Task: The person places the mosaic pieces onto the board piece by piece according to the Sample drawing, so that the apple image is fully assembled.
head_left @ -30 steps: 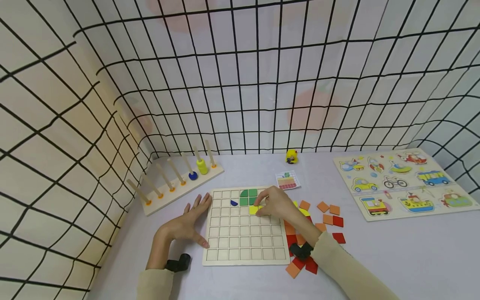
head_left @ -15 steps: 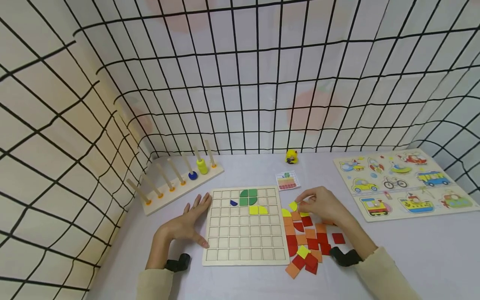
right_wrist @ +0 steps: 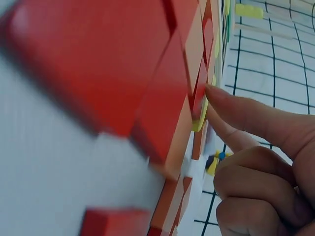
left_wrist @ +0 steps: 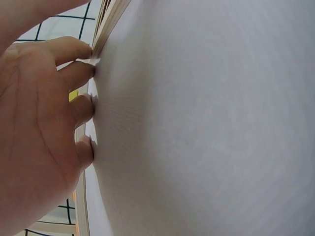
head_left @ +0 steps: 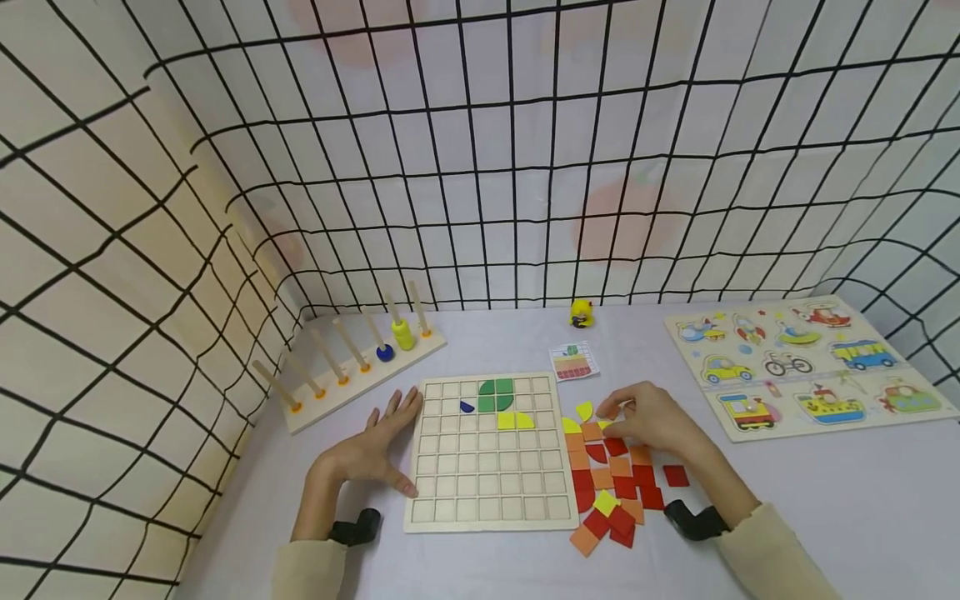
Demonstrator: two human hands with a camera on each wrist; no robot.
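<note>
We see the right hand point(head_left: 651, 419) pinching a yellow piece point(right_wrist: 198, 124) at the far end of the pile point(head_left: 602, 478); fingers hide its long axis and direction. The left hand point(head_left: 372, 450), spread, touches the board point(head_left: 489, 485), whose sides point forward.

The white table point(head_left: 795, 508) carries a grid board point(head_left: 489, 462), tiles point(head_left: 624, 487), peg rack point(head_left: 367, 378) and puzzle point(head_left: 813, 392).
</note>
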